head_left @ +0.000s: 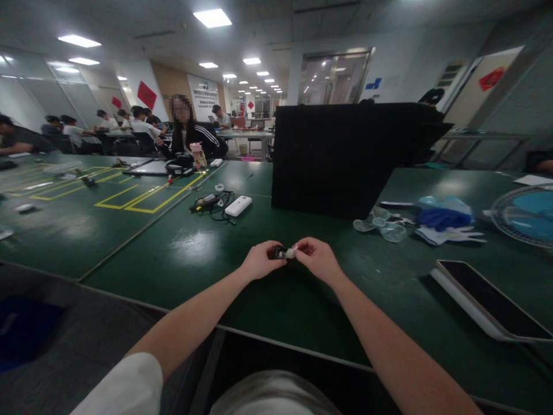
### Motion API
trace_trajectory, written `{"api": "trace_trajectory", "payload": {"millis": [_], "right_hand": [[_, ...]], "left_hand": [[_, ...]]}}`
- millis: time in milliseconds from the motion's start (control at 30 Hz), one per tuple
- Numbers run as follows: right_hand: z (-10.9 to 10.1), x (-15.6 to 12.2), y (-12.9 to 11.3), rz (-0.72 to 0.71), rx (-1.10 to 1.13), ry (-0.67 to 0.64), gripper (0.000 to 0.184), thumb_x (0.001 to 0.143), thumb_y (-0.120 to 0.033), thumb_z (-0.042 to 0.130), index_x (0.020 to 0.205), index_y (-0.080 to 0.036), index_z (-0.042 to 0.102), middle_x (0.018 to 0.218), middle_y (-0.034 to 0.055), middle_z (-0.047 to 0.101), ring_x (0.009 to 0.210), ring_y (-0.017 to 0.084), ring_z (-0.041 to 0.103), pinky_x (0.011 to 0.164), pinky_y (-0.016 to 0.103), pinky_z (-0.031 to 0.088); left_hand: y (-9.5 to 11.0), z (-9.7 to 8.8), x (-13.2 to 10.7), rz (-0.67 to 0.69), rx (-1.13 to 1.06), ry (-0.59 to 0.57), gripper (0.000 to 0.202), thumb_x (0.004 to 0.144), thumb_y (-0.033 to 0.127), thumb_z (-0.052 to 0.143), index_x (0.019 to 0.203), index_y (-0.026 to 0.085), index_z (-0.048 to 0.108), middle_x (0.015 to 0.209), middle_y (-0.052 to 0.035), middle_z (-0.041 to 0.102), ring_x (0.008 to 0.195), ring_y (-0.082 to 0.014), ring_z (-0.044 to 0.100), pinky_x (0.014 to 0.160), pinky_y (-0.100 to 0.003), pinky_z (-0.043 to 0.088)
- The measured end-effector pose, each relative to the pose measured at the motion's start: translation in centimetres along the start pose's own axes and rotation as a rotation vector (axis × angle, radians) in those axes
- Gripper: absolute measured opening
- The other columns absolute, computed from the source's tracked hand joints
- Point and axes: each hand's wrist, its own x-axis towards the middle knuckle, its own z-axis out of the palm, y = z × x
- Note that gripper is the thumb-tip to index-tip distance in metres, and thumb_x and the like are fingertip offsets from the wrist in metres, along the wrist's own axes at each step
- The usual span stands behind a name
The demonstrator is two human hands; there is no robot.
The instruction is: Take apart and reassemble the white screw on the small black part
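Observation:
Both my hands meet over the dark green table [181, 259], close in front of me. My left hand [258, 261] is closed around a small black part [276, 252]. My right hand [317, 257] pinches a small white piece [290, 252] that touches the black part's right end. I cannot make out what the two pieces are. Both forearms reach in from the bottom of the view.
A big black box [341, 158] stands behind my hands. Left of it lie a white power bank [238, 206] and black cables [211, 203]. Clear cups [382, 227], blue and white gloves [444, 225], a fan [525, 216] and a tablet [488, 300] are on the right. People sit at far tables.

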Motion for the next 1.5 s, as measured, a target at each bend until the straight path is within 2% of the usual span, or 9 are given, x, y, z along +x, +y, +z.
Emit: {"api": "trace_trajectory", "payload": {"millis": [200, 267, 333, 433, 533, 1033, 1167, 1300, 1500], "right_hand": [[-1.1, 0.2, -0.8, 0.095, 0.074, -0.075, 0.030, 0.073, -0.042, 0.076, 0.095, -0.023, 0.070, 0.090, 0.0033, 0.071, 0.075, 0.019, 0.064, 0.068, 0.036, 0.053], [-2.4, 0.8, -0.2, 0.150, 0.270, 0.065, 0.039, 0.073, -0.049, 0.075, 0.102, -0.023, 0.068, 0.102, 0.0061, 0.070, 0.089, 0.022, 0.066, 0.075, 0.037, 0.054], [-4.2, 1.4, 1.2, 0.220, 0.588, 0.261, 0.044, 0.081, -0.062, 0.061, 0.101, -0.023, 0.066, 0.114, 0.0081, 0.068, 0.101, 0.024, 0.065, 0.079, 0.038, 0.055], [-6.7, 2.0, 3.9, 0.375, 0.916, 0.365, 0.063, 0.085, -0.077, 0.036, 0.097, -0.022, 0.063, 0.109, 0.0122, 0.069, 0.105, 0.028, 0.065, 0.078, 0.042, 0.057], [-8.0, 2.2, 6.1, 0.515, 1.097, 0.430, 0.065, 0.087, -0.076, 0.027, 0.094, -0.021, 0.061, 0.104, 0.0143, 0.069, 0.102, 0.028, 0.066, 0.073, 0.043, 0.058], [-7.9, 2.5, 7.4, 0.553, 1.123, 0.455, 0.057, 0.092, -0.069, 0.026, 0.096, -0.022, 0.058, 0.105, 0.0125, 0.066, 0.099, 0.025, 0.065, 0.074, 0.040, 0.059], [-7.8, 2.4, 7.4, 0.544, 1.073, 0.453, 0.056, 0.093, -0.068, 0.024, 0.097, -0.023, 0.057, 0.105, 0.0117, 0.066, 0.099, 0.024, 0.065, 0.075, 0.040, 0.059], [-7.7, 2.5, 7.3, 0.551, 1.075, 0.458, 0.056, 0.093, -0.068, 0.024, 0.098, -0.022, 0.057, 0.106, 0.0122, 0.066, 0.099, 0.024, 0.066, 0.075, 0.039, 0.059], [-7.7, 2.5, 7.2, 0.554, 1.097, 0.470, 0.056, 0.093, -0.068, 0.026, 0.098, -0.022, 0.057, 0.104, 0.0120, 0.066, 0.097, 0.024, 0.066, 0.073, 0.038, 0.059]], "left_hand": [[-0.4, 0.3, 0.3, -0.014, -0.083, -0.024, 0.050, 0.071, 0.035, 0.077, 0.117, 0.021, 0.065, 0.099, -0.0059, 0.073, 0.085, -0.0185, 0.068, 0.081, -0.033, 0.054], [-0.1, 0.1, 0.3, -0.038, -0.102, -0.039, 0.050, 0.072, 0.036, 0.076, 0.119, 0.021, 0.065, 0.099, -0.0066, 0.073, 0.086, -0.0188, 0.068, 0.080, -0.033, 0.054], [0.2, -0.1, 0.1, -0.054, -0.108, -0.058, 0.050, 0.074, 0.036, 0.076, 0.120, 0.021, 0.064, 0.103, -0.0071, 0.073, 0.089, -0.0192, 0.068, 0.082, -0.034, 0.054], [0.6, -0.5, -0.1, -0.067, -0.091, -0.076, 0.051, 0.073, 0.034, 0.077, 0.121, 0.023, 0.063, 0.107, -0.0071, 0.071, 0.094, -0.0198, 0.068, 0.085, -0.035, 0.054], [0.5, -0.6, -0.2, -0.078, -0.058, -0.076, 0.052, 0.074, 0.033, 0.076, 0.123, 0.024, 0.062, 0.108, -0.0064, 0.071, 0.096, -0.0200, 0.067, 0.086, -0.036, 0.054], [-0.6, -0.7, -0.1, -0.005, 0.056, -0.106, 0.054, 0.071, 0.038, 0.076, 0.122, 0.024, 0.062, 0.110, -0.0059, 0.068, 0.096, -0.0208, 0.066, 0.087, -0.037, 0.053], [-2.0, -3.2, -0.2, 0.003, 0.190, 0.041, 0.046, 0.070, 0.035, 0.075, 0.113, 0.021, 0.065, 0.121, -0.0100, 0.062, 0.108, -0.0239, 0.061, 0.097, -0.039, 0.048], [-4.5, -7.7, -0.8, -0.065, 0.430, 0.237, 0.044, 0.072, 0.023, 0.070, 0.114, 0.021, 0.059, 0.131, -0.0095, 0.056, 0.120, -0.0259, 0.055, 0.104, -0.040, 0.044], [-7.1, -13.4, -2.8, -0.085, 0.803, 0.267, 0.051, 0.077, 0.016, 0.060, 0.126, 0.026, 0.053, 0.135, -0.0089, 0.052, 0.113, -0.0275, 0.059, 0.095, -0.039, 0.048]]}}
